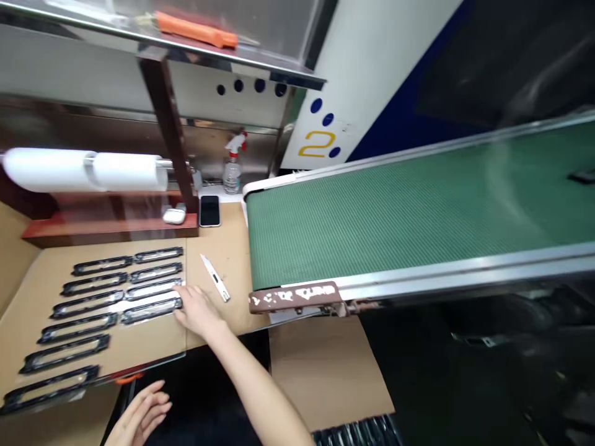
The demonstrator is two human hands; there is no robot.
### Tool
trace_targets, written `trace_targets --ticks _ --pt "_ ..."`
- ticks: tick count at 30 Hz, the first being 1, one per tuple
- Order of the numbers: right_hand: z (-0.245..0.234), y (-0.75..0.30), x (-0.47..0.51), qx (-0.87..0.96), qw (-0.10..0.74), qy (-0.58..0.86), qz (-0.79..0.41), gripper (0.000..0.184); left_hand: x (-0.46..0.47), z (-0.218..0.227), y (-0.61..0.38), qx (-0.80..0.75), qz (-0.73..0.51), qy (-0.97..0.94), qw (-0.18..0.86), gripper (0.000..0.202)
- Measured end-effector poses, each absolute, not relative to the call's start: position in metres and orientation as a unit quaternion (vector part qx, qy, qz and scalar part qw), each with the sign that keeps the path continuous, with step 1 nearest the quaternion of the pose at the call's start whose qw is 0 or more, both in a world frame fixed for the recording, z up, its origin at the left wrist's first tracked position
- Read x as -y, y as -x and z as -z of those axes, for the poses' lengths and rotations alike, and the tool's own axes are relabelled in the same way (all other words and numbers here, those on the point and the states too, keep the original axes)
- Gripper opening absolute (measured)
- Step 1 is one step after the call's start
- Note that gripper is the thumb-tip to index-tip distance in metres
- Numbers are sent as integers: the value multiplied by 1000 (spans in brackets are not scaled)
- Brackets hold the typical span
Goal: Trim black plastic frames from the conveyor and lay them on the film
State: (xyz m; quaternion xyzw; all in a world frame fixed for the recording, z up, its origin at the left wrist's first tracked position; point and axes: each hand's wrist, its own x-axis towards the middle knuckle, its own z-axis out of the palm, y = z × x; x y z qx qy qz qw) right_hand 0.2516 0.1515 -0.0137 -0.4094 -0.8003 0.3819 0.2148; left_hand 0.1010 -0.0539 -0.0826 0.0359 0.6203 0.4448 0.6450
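Observation:
Several long black frame-shaped parts (93, 297) lie in two columns on a clear sheet over brown cardboard (223, 248). My right hand (198, 310) reaches across and rests at the right end of the lowest part in the right column (149, 311), fingers spread and flat. My left hand (142, 415) hovers low at the table's front edge, fingers stretched out and holding nothing. A small utility knife (214, 279) lies just right of my right hand.
A green conveyor belt (409, 210) slopes across the right side. White film rolls (88, 170) sit on a red stand, with an earbud case (174, 215), a phone (209, 210) and a spray bottle (232, 164) behind. An orange tool (195, 30) lies on the upper shelf.

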Motion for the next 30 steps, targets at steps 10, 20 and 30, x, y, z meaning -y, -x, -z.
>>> trace_targets --ticks 10,20,30 --pt "-6 -266 -67 674 157 496 -525 41 34 69 -100 -568 -488 1 662 55" --pt "-40 -284 2 722 109 498 -468 40 52 33 -98 -517 -405 20 754 48" --pt "-52 -264 -67 942 122 152 -273 30 52 -22 -70 -467 -292 -31 834 37"
